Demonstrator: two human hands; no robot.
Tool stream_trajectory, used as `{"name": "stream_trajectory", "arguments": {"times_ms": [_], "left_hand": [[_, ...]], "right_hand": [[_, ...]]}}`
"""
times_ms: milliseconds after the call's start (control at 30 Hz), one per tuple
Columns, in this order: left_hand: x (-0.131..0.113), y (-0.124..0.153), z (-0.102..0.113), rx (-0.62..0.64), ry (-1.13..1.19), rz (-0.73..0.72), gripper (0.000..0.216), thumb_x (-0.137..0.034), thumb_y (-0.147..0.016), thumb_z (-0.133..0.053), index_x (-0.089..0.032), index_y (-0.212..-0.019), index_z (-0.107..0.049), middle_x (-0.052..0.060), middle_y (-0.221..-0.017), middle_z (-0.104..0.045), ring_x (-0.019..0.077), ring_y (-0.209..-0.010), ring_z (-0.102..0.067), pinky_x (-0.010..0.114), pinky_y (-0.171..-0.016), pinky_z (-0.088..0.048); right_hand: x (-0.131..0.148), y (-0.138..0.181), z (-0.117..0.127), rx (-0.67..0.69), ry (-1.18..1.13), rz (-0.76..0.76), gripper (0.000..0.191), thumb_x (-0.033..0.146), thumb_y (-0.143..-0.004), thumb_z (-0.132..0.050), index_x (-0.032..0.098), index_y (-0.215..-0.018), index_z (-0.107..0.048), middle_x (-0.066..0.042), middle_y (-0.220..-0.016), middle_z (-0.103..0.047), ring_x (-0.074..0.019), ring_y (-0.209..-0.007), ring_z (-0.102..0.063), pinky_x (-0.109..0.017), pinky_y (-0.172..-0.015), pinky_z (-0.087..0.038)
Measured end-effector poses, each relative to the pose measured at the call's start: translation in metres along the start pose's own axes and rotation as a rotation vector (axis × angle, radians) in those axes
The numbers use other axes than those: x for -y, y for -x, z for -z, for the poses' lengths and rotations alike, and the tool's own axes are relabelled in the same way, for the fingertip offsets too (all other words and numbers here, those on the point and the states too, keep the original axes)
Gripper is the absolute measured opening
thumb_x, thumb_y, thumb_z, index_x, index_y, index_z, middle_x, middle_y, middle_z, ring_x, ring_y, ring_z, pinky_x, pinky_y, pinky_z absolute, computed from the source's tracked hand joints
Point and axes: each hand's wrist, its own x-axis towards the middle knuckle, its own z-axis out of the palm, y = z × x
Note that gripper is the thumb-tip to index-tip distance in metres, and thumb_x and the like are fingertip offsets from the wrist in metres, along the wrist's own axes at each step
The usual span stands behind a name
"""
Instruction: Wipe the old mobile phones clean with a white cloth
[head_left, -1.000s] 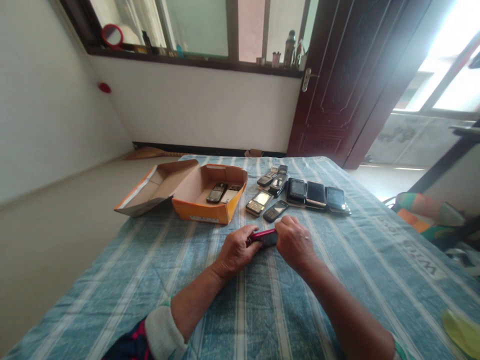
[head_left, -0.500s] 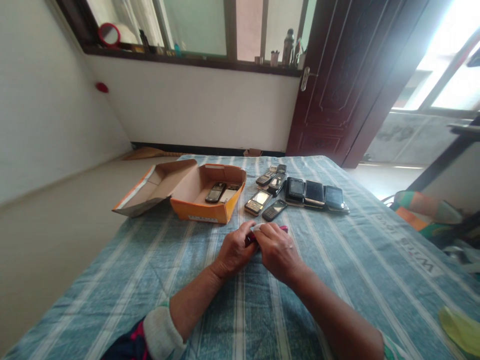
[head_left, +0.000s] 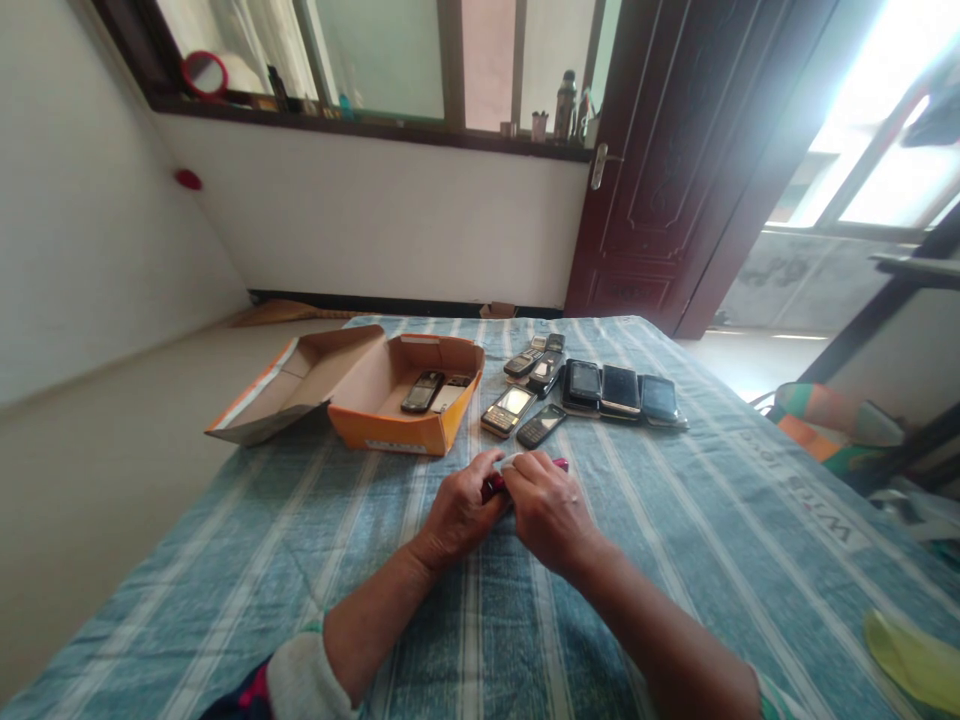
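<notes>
Over the near middle of the table my left hand (head_left: 459, 512) is closed around one end of a pink-red mobile phone (head_left: 561, 464), which is mostly hidden by my fingers. Bent over its top, my right hand (head_left: 553, 512) pinches a small white wipe (head_left: 510, 461), perhaps tissue or cloth, pressed against the phone. Just beyond my hands lie a dark keypad phone (head_left: 541, 427) and a phone with a bright screen (head_left: 508, 410). To their left stands an orange cardboard box (head_left: 401, 438) with its lid folded back; a dark phone (head_left: 422, 391) and a whitish one lie inside.
Farther right, touchscreen phones (head_left: 620, 390) lie in a row beside several older phones (head_left: 545, 372). A striped blue cloth (head_left: 375, 570) covers the table. Something yellow-green (head_left: 911, 660) lies at the near right edge. A dark red door (head_left: 660, 170) is behind.
The whole view has shifted slightly with the head. Both hands keep their hold on the pink-red phone, and the white wipe has moved only slightly on it.
</notes>
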Motion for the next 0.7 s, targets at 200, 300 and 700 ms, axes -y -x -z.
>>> {"name": "stream_trajectory", "arguments": {"times_ms": [200, 300, 700], "left_hand": [[-0.002, -0.001, 0.002, 0.0, -0.026, -0.049, 0.041, -0.032, -0.078, -0.055, -0.014, -0.115, -0.055, 0.006, -0.083, -0.073, 0.0213, -0.074, -0.07, 0.029, -0.069, -0.054], [-0.001, 0.0, 0.001, 0.006, -0.007, -0.023, 0.042, -0.03, -0.078, -0.056, -0.013, -0.116, -0.055, 0.007, -0.082, -0.073, 0.0213, -0.074, -0.07, 0.029, -0.07, -0.054], [-0.005, 0.0, 0.0, 0.008, 0.008, 0.012, 0.043, -0.027, -0.075, -0.063, -0.013, -0.115, -0.057, 0.003, -0.078, -0.069, 0.0168, -0.066, -0.065, 0.027, -0.067, -0.052]], "right_hand": [[0.004, 0.001, -0.005, -0.041, -0.03, 0.082, 0.017, 0.007, -0.088, -0.05, 0.014, -0.085, -0.065, -0.008, -0.087, -0.061, -0.0203, -0.084, -0.051, -0.03, -0.075, -0.041], [0.002, 0.001, -0.002, 0.005, -0.005, 0.055, 0.016, 0.008, -0.087, -0.051, 0.014, -0.084, -0.065, -0.006, -0.085, -0.061, -0.0197, -0.082, -0.052, -0.03, -0.072, -0.04], [-0.018, -0.009, 0.027, 0.234, 0.104, -0.291, 0.022, 0.008, -0.084, -0.047, 0.017, -0.078, -0.066, -0.007, -0.091, -0.064, -0.0197, -0.088, -0.057, -0.028, -0.064, -0.035]]}}
